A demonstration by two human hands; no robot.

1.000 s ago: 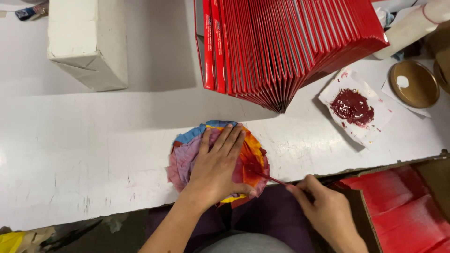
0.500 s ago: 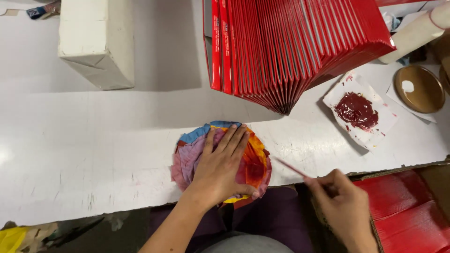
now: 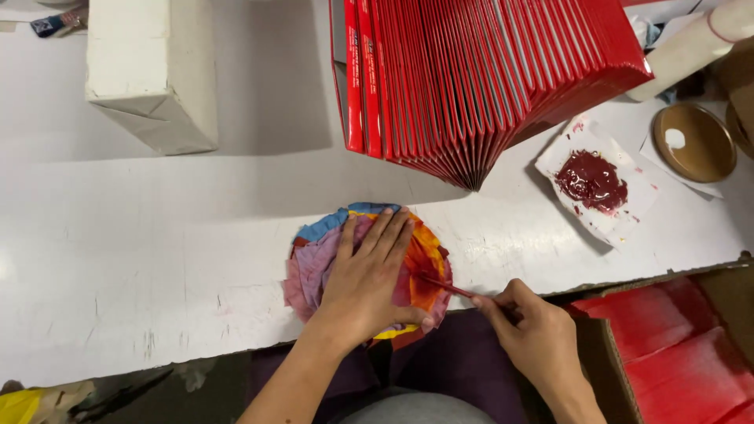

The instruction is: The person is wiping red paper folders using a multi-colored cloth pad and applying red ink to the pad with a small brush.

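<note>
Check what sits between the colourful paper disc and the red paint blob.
Head view: only bare white table between the paper disc and the paint blob, which lies on a white sheet.

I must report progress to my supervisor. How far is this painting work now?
Already done: a fanned row of red booklets stands on the table, and more red pieces lie in the box. In hand: the left hand presses the colourful paper stack while the right hand applies a thin brush to its edge. Red paint remains; pieces left cannot be counted.

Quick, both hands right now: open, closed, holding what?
Left hand: open, pressed flat on the round multicoloured paper stack.
Right hand: closed on a thin red stick, tip at the stack's edge.
</note>
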